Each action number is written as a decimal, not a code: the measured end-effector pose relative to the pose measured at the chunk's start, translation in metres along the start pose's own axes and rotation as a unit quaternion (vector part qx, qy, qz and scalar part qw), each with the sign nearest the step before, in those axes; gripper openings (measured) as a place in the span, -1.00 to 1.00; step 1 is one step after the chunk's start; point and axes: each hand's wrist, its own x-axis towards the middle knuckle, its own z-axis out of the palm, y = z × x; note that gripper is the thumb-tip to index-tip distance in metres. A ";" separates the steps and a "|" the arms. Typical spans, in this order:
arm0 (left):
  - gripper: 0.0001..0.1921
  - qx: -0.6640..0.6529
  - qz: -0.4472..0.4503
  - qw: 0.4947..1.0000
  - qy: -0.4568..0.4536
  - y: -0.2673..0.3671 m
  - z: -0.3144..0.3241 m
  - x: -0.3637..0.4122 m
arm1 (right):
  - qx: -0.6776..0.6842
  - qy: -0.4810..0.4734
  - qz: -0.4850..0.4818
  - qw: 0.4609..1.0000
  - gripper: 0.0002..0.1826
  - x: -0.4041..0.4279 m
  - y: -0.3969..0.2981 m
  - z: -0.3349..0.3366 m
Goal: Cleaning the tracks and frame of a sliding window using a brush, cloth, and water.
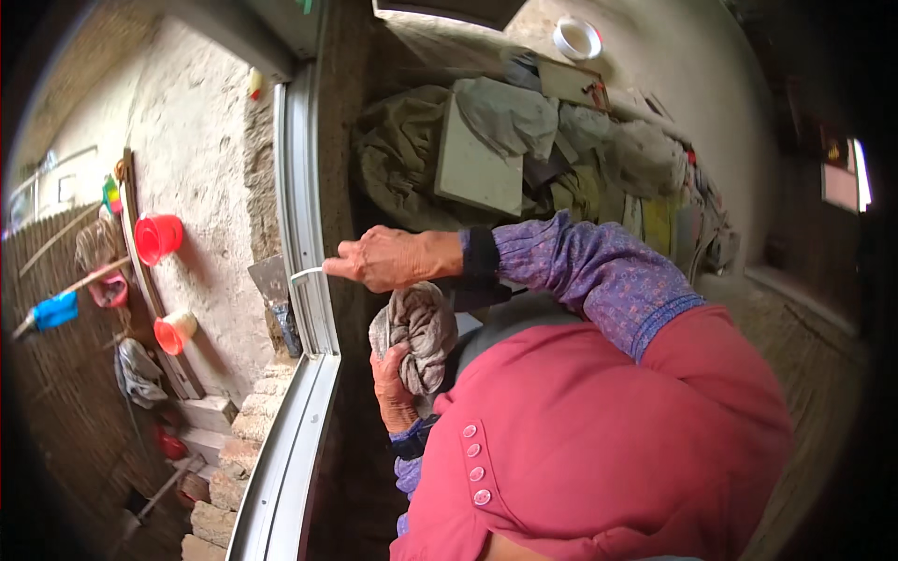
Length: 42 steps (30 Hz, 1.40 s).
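My right hand reaches over the window sill, its fingers closed on the end of a thin white curved strip or small tool. That piece lies across the white metal window frame, its far end at the frame's grooves; its exact kind cannot be told. Below, my left hand holds a bunched grey-brown cloth near my body, on the inner side of the frame. Part of that hand is hidden behind the cloth. Just outside the frame, a flat scraper or trowel blade stands by the wall.
Outside are rough bricks, a plastered wall, red buckets and a reed fence. Indoors, a pile of cloth-covered things with a pale box stands beyond my right arm. A white basin is further back.
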 end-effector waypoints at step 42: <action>-0.63 0.461 0.086 0.839 -0.277 -0.038 0.403 0.093 | 0.028 0.257 0.738 0.623 -0.84 -0.669 -0.006 0.037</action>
